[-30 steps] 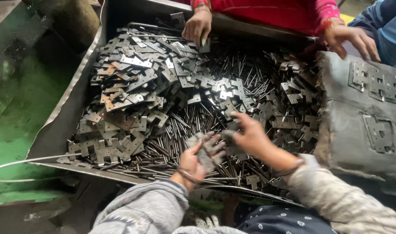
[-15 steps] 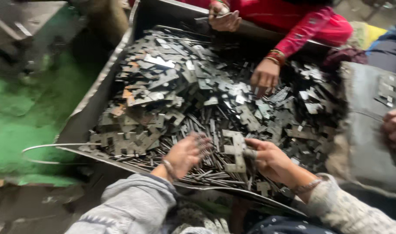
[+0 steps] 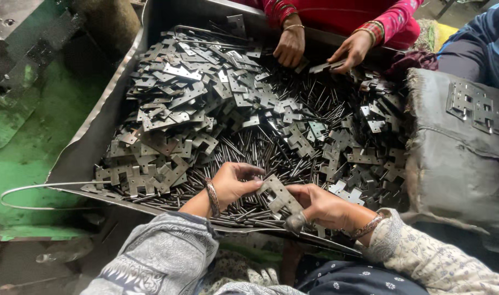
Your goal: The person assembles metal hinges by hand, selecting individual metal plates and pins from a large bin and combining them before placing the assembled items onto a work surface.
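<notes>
My left hand [image 3: 234, 183] and my right hand [image 3: 321, 205] meet over the near edge of a big metal tray [image 3: 91, 139]. Together they grip a grey metal hinge plate [image 3: 279, 195], tilted, my left fingers at its upper end and my right fingers along its lower side. The tray is heaped with several hinge plates [image 3: 195, 104] on the left and thin metal pins [image 3: 260, 150] in the middle. My sleeves are pale with a small pattern.
Across the tray a person in red has two hands [image 3: 290, 46] [image 3: 350, 52] among the plates. A grey cloth pad [image 3: 457, 153] on the right carries assembled hinges [image 3: 479, 106]. A wire loop [image 3: 36, 188] juts from the tray's left. Green floor [image 3: 25, 158] lies left.
My hands came together and lifted one hinge plate off the pile. The camera view shifted a little. The other person's hands moved back to the far rim.
</notes>
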